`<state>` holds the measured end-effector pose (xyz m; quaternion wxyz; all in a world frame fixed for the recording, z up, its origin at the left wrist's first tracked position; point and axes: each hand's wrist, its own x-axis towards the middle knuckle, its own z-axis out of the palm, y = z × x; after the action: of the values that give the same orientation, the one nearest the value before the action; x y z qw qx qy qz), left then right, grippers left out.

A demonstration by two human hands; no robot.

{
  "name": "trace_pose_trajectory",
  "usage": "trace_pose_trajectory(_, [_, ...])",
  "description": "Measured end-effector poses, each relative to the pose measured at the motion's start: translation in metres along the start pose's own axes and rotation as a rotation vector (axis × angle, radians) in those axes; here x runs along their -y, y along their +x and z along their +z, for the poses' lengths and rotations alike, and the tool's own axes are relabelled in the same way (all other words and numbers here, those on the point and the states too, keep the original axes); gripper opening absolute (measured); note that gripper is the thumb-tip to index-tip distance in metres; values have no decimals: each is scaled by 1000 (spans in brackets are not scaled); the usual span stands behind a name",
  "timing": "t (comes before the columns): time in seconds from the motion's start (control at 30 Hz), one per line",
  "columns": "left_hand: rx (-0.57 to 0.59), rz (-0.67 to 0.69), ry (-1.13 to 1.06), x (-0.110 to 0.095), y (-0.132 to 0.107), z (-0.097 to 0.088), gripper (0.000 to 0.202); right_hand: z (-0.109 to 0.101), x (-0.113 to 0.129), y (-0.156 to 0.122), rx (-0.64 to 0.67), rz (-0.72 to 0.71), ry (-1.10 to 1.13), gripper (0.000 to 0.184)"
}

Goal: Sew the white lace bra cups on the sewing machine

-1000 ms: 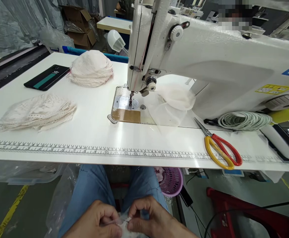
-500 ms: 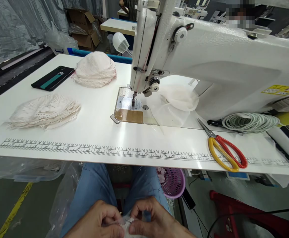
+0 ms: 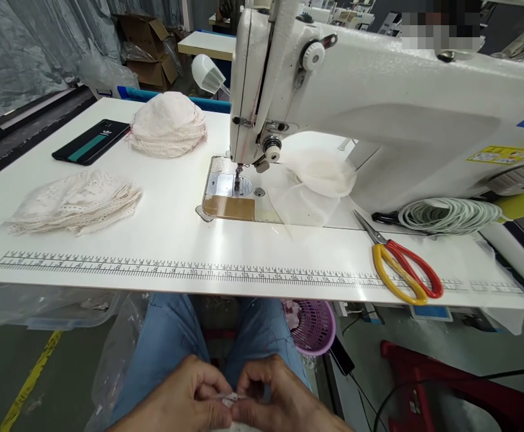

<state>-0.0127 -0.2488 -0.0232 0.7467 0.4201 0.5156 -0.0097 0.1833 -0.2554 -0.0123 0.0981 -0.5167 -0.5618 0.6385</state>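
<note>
Low over my lap, my left hand (image 3: 196,393) and my right hand (image 3: 273,396) pinch a small piece of white lace fabric (image 3: 229,401) between thumbs and fingers. The hands nearly meet, and most of the fabric is hidden by them or cut off at the bottom edge. Above them on the table stands a white sewing machine (image 3: 379,96), its presser foot (image 3: 238,180) over the metal plate. Sheer cream fabric (image 3: 309,192) lies right of the needle. Two stacks of cut pieces rest on the left: a lace stack (image 3: 75,201) and a rounder pale pink stack (image 3: 167,126).
Red and yellow scissors (image 3: 406,267) lie near the table's front edge, beside a coiled pale cord (image 3: 451,216). A printed ruler (image 3: 199,272) runs along that edge. A black and green phone-like object (image 3: 91,141) sits far left. Below is a purple basket (image 3: 315,327) holding pink scraps.
Both hands have drawn closer together on the lace fabric, and less of it shows between them. The camera view has shifted slightly, moving the table things a little left in the picture.
</note>
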Motion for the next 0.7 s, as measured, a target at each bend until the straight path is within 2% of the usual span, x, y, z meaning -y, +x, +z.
trace_pose_trajectory(0.1, [4, -7, -60, 15, 5, 0, 61, -3, -2, -1, 16, 20, 28, 18])
trace_pose_trajectory(0.23, [-60, 11, -139, 27, 9, 2, 58, -13, -4, -7, 79, 10, 19, 21])
trace_pose_trajectory(0.3, [-54, 20, -139, 27, 9, 3, 56, -28, 1, -22, 88, -40, -73, 18])
trace_pose_trajectory(0.37, [-11, 35, -138, 24, 9, 2, 57, -55, 10, -43, 40, -139, -211, 13])
trace_pose_trajectory(0.43, [7, 50, -120, 22, 9, 2, 57, -92, 19, -66, -173, -241, -333, 13])
trace_pose_trajectory(0.5, [1, 49, -89, 21, 9, 2, 55, -132, 23, -81, -581, -323, -524, 16])
trace_pose_trajectory(0.53, [0, 46, -75, 21, 9, 1, 55, -151, 22, -84, -775, -280, -630, 24])
trace_pose_trajectory(0.57, [-8, 47, -69, 20, 9, 1, 55, -169, 20, -84, -878, -229, -751, 34])
trace_pose_trajectory(0.63, [0, 48, -67, 19, 7, 1, 55, -194, 12, -76, -987, -145, -996, 52])
trace_pose_trajectory(0.7, [41, 47, -66, 16, 5, 0, 54, -206, 3, -64, -974, -109, -1095, 63])
